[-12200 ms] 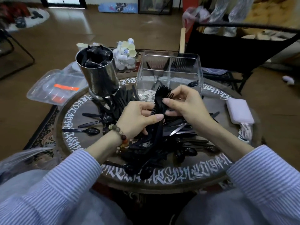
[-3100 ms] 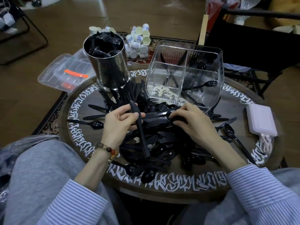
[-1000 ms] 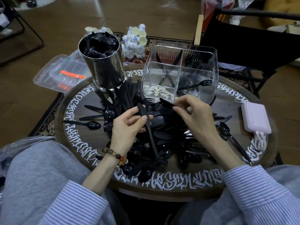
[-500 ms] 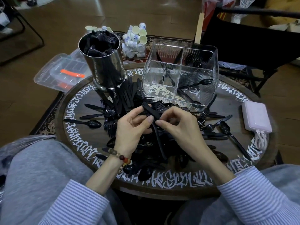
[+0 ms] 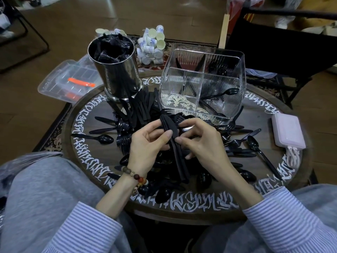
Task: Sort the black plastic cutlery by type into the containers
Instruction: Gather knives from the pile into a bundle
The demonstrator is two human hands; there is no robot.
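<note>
A round tabletop (image 5: 300,125) with white lettering along its rim is seen, crowded over most of its middle by a heap of black cutlery (image 5: 144,114); bare wood is left only along the right side and the left edge, where a single spoon (image 5: 102,138) lies apart. At the back, a steel canister (image 5: 116,70) stuffed with black wrappers stands left, and a clear ribbed container (image 5: 202,83) with dividers stands right, a few black pieces leaning in its compartments. A pale power bank (image 5: 288,132) is set near the right rim.

A small bunch of black knives (image 5: 175,143) is held above the heap, between the two hands. The left hand (image 5: 147,145) is curled around the bunch from the left, its thumb laid across the blades; the right hand (image 5: 202,141) pinches the same bunch from the right with fingertips and thumb. The knives are matte, slim and flat. Their long axis runs nearly front to back, slightly slanted: blade tips point away toward the containers and up-left, handles toward the person and down-right.
</note>
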